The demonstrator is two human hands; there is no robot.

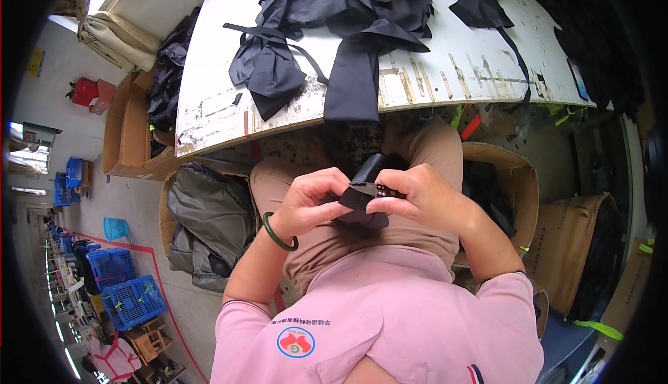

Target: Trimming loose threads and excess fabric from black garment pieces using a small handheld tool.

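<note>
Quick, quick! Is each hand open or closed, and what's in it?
Left hand: closed, pinching black cloth.
Right hand: closed, holding a small dark dotted tool; exact kind unclear.

Left hand point(314, 200), right hand point(415, 194): two. Black strip point(353, 199) between them: one. Green bangle point(271, 234): one. Table point(209, 57): one. Big cloth heap point(348, 4) reaching its near edge: one. Smaller cloth bundle point(480, 8), toward right end: one. Cardboard boxes point(127, 133) around edges: five, perhaps more, right side dim. Large blue crates point(132, 303) beyond left corner: two. Blue bucket point(116, 229): one.
</note>
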